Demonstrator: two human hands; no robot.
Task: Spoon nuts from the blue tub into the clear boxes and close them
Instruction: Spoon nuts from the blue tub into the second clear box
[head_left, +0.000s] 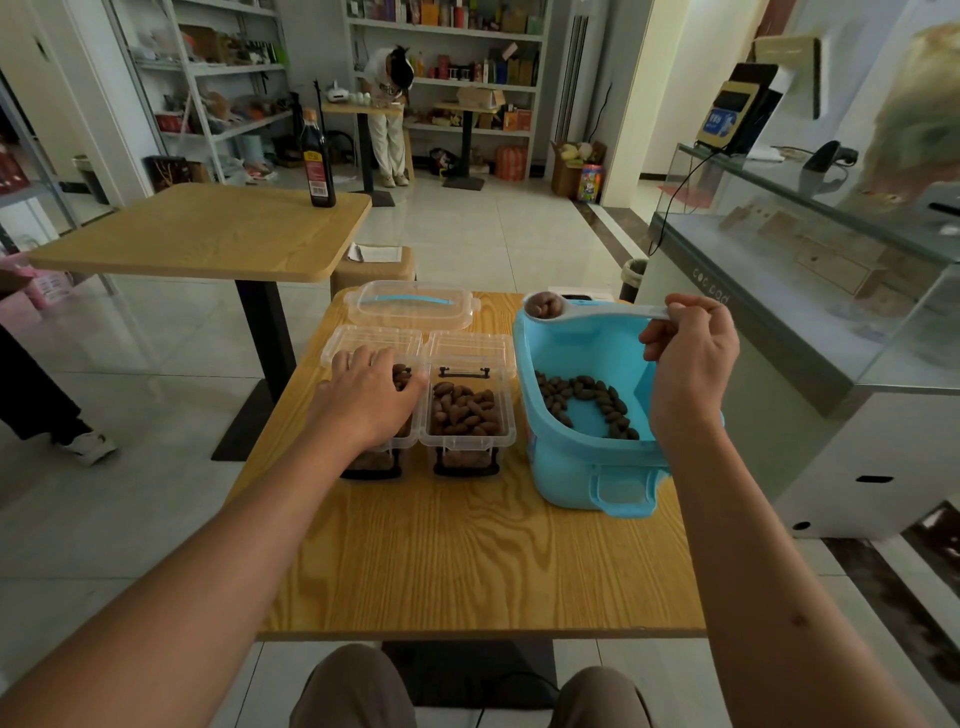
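Nearest, at six o'clock: bare front half of the light wood-grain table (467, 561), likely left free as working room.

At four o'clock, set within easy reach of the spooning arm: round-cornered blue plastic tub (571, 467), lidless. Only a thin arc of brown oval nuts (587, 400) left on its floor.

At nine o'clock, side by side and touching, lids hinged back so as to take a pour from above: two small clear plastic boxes. Right clear box (467, 410) roughly full. Left clear box (363, 343) mostly hidden under the left hand (369, 400), laid palm-down with fingers bent over the contents, probably steadying the box or levelling the nuts. Cannot tell whether the fingertips hold anything.

Above the tub's far rim, at two o'clock: right hand (691, 358), pinching the handle end of a long white plastic spoon (587, 312). Bowl kept level, loaded, pointing left toward the boxes, seemingly in mid-transfer.

Farthest, at twelve o'clock: large clear plastic lid with a blue handle (410, 306), parked flat behind the boxes, out of the way.
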